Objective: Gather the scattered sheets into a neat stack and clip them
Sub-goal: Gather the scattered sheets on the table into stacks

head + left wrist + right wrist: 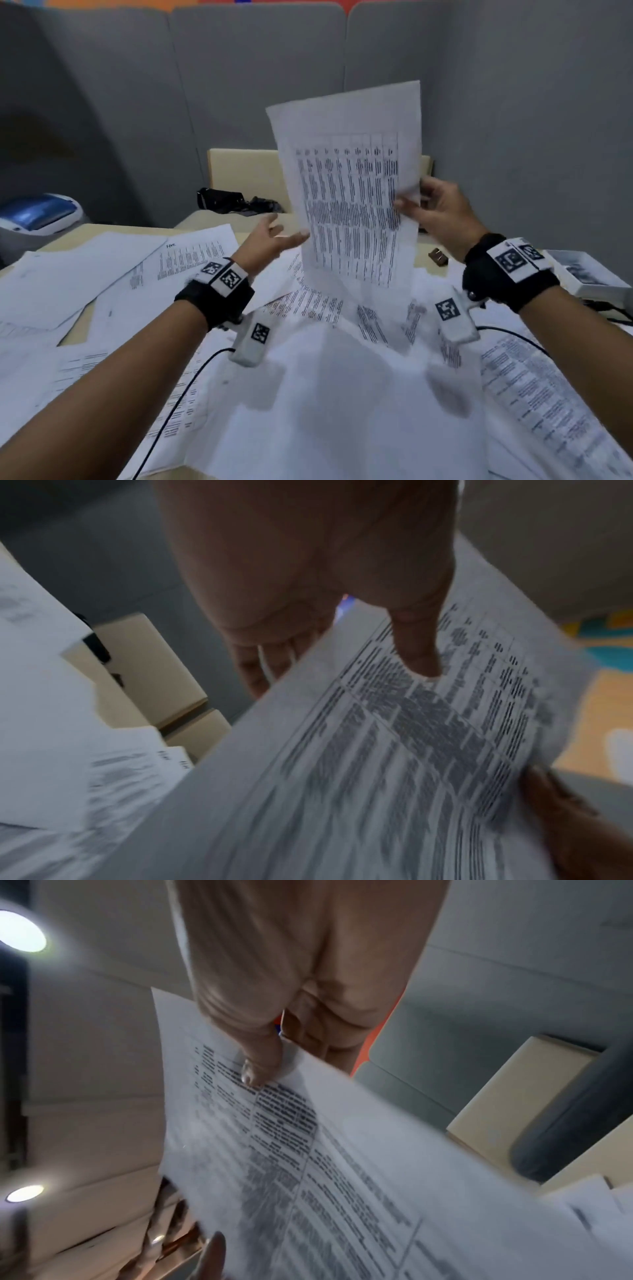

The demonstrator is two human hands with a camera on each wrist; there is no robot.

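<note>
A thin bundle of printed table sheets [349, 205] stands upright above the table. My right hand [428, 209] pinches its right edge, thumb in front and fingers behind. My left hand [281, 236] meets the left edge, with its thumb on the printed face. In the left wrist view that hand [325, 615] has its thumb on the held sheets [394, 750] and its fingers behind them. In the right wrist view my right hand [291, 1056] pinches the same sheets [342, 1164]. Several scattered sheets [325, 394] cover the beige table [78, 236] below. A small dark clip-like object [438, 256] lies behind my right wrist.
A white box [582, 274] sits at the right edge. Black items [236, 202] lie at the back of the table, before a grey partition. A blue and white device [37, 212] stands at far left. Wrist-camera cables [178, 404] trail over the papers.
</note>
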